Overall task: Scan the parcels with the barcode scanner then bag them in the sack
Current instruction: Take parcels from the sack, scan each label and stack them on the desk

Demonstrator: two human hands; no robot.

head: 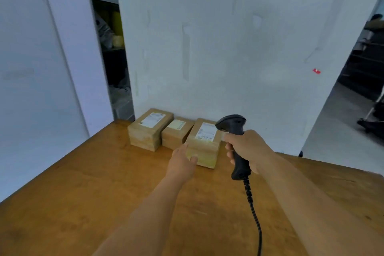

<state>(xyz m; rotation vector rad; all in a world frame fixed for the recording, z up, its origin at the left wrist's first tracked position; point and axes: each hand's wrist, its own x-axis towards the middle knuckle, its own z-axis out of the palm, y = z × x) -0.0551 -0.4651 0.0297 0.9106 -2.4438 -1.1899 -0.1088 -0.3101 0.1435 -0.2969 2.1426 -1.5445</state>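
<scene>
No text can be read anywhere in the scene. A white printed shipping label [152, 119] is carried on the top of the far-left brown cardboard parcel [148, 131], a pale yellowish label [176, 124] on the smaller middle brown cardboard parcel [175, 134], and a white label with dark barcode-like marks [205, 131] on the right brown cardboard parcel [204, 143]; all print is blurred beyond reading. A small red marking [316, 71] is seen on the white wall [239, 37] at far right, its characters indistinct.
</scene>
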